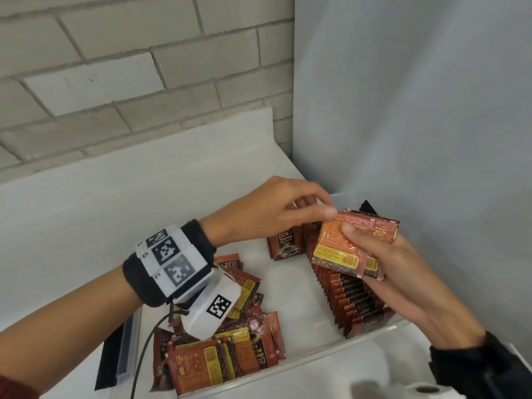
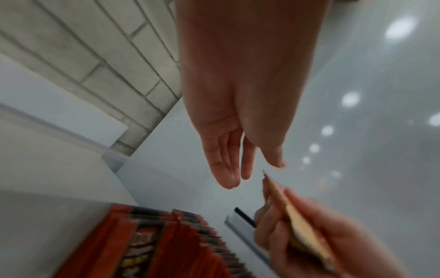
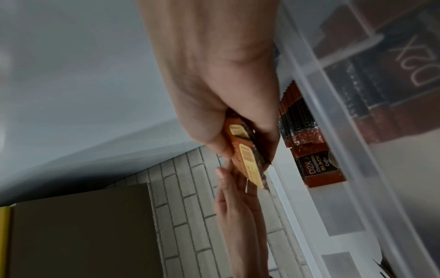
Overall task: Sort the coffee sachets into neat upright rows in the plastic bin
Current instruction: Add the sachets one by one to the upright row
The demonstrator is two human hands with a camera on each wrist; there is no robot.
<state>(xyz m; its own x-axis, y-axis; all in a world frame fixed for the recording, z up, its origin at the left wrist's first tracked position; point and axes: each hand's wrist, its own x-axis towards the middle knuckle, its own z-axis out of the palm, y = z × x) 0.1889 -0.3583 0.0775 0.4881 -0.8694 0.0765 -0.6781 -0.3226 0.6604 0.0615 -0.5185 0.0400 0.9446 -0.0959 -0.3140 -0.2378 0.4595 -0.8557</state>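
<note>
My right hand (image 1: 362, 251) grips a small stack of red-and-yellow coffee sachets (image 1: 345, 249), backs facing up, above the bin's right side. Thumb lies on top, fingers underneath. My left hand (image 1: 319, 207) reaches over from the left, fingers loosely extended at the stack's top corner and holding nothing. The left wrist view shows the sachets' edge (image 2: 269, 180) just apart from the left thumb and fingers. The clear plastic bin (image 1: 302, 364) holds an upright row of sachets (image 1: 354, 298) along its right wall. One sachet (image 1: 285, 243) stands at the back. A loose pile (image 1: 230, 352) lies at the front left.
The bin sits on a white counter (image 1: 86, 220) against a brick wall, with a grey wall close on the right. A lid-like grey and black piece (image 1: 121, 349) lies left of the bin. A paper roll (image 1: 426, 390) is at the bottom right. A brown box (image 3: 78, 231) shows in the right wrist view.
</note>
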